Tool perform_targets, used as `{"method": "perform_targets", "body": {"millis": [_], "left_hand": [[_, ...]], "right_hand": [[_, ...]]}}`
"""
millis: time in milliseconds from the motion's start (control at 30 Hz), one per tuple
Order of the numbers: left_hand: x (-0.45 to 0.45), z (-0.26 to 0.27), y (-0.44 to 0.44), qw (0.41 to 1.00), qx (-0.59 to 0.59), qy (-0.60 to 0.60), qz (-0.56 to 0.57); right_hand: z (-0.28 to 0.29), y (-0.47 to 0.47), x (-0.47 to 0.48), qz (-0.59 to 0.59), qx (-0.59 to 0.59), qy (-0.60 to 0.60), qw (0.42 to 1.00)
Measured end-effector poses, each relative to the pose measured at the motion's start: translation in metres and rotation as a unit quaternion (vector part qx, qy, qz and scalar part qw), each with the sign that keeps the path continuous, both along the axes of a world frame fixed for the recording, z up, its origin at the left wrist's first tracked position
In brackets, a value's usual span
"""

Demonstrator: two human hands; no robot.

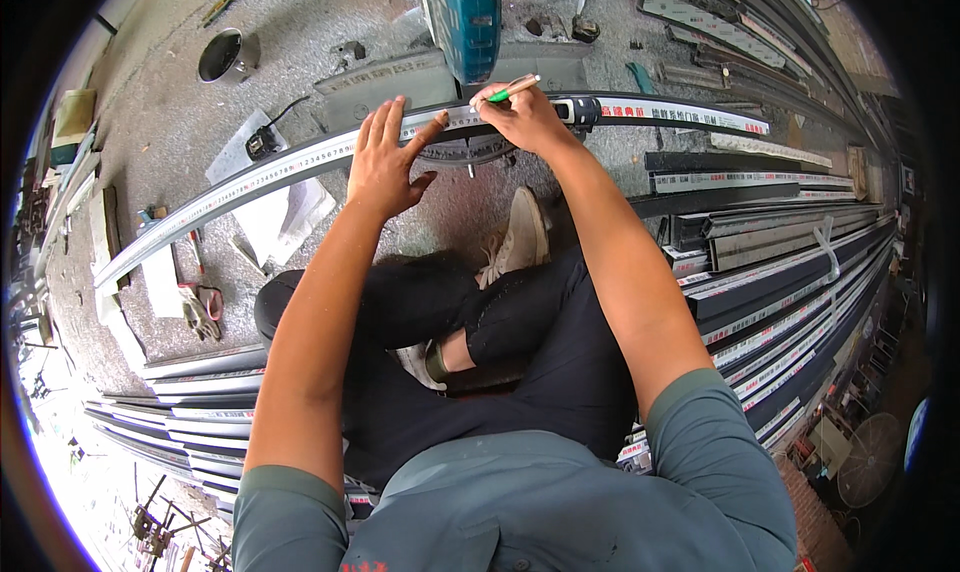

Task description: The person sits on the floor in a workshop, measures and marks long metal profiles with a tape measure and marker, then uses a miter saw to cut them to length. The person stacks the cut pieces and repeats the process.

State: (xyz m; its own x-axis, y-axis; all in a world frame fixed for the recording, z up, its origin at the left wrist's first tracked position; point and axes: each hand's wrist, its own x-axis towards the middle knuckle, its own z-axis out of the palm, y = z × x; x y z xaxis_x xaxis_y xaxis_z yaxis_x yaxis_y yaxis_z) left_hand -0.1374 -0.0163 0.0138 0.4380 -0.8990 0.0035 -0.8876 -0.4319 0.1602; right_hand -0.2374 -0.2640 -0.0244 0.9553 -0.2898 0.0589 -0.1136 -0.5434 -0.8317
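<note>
A long metal profile (pixel 679 116), dark along its edge and with a printed film, lies across in front of me. Along it runs the extended blade (pixel 262 173) of a tape measure, whose black case (pixel 577 112) sits just right of my right hand. My left hand (pixel 390 159) rests on the blade and profile with its fingers spread. Between the fingers of my right hand (pixel 521 118) is a green and white pen (pixel 514 88), its lower end close to the blade's marks. The teal and white head of a power saw (pixel 469 28) stands just beyond the profile.
Stacks of wrapped profiles lie at the right (pixel 780 272) and the lower left (pixel 202 392). On the speckled floor are a metal pot (pixel 227 55), paper sheets (pixel 289 223), a black tape measure (pixel 262 143) and work gloves (pixel 200 311). The saw's round base (pixel 457 150) shows under the profile.
</note>
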Motion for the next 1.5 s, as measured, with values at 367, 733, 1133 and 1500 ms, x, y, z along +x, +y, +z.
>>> {"method": "perform_targets", "body": {"millis": [367, 733, 1133, 1500], "left_hand": [[0.0, 0.011, 0.001, 0.999, 0.037, 0.031, 0.006], [-0.099, 0.009, 0.019, 0.622, -0.211, 0.658, 0.368], [-0.149, 0.051, 0.055, 0.559, -0.325, 0.592, 0.482], [-0.195, 0.095, 0.051, 0.677, -0.372, 0.554, 0.311]], "right_hand": [[0.042, 0.001, -0.039, -0.024, -0.362, -0.131, 0.922], [0.046, 0.018, -0.075, -0.209, -0.207, -0.151, 0.944], [0.081, 0.144, -0.144, -0.228, 0.035, -0.076, 0.97], [0.124, 0.192, -0.189, -0.168, 0.258, -0.108, 0.945]]}}
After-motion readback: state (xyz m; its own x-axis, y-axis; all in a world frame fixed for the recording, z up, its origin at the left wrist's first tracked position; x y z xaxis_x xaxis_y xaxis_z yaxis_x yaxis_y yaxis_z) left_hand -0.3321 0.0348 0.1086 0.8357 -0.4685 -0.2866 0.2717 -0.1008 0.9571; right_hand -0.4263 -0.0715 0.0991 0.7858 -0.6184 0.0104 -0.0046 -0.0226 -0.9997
